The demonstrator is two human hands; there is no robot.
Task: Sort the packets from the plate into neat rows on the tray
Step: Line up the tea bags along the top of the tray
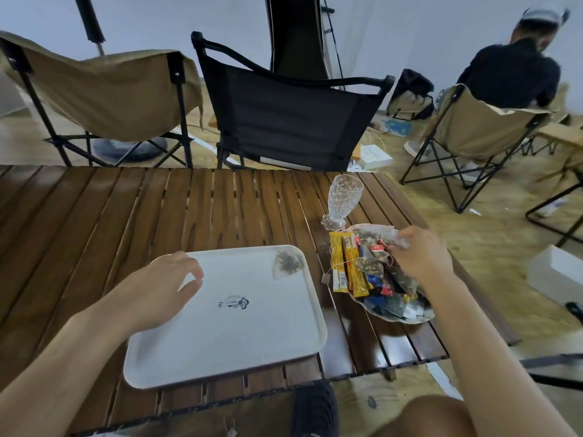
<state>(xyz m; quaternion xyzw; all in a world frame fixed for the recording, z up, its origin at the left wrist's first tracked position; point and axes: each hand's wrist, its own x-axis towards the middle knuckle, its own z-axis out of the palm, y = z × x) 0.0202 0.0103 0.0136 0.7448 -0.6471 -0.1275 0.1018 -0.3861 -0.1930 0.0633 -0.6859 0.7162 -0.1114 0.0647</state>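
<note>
A white tray (202, 351) lies on the slatted wooden table in front of me. One clear tea-bag packet (287, 264) sits in its far right corner. To the right stands a plate (397, 317) heaped with packets: yellow sticks (346, 267), clear tea bags and small dark sachets. My right hand (421, 255) reaches over the pile and pinches a clear tea-bag packet (398, 238) near the plate's far edge. My left hand (161, 287) rests on the tray's left rim, fingers loosely curled, holding nothing.
A cut-glass goblet (342, 200) stands just behind the plate. Folding chairs, a tan one (104, 93) and a black one (290, 121), line the table's far side. A person sits in another chair (479, 124) at the back right. The table's right edge runs close beside the plate.
</note>
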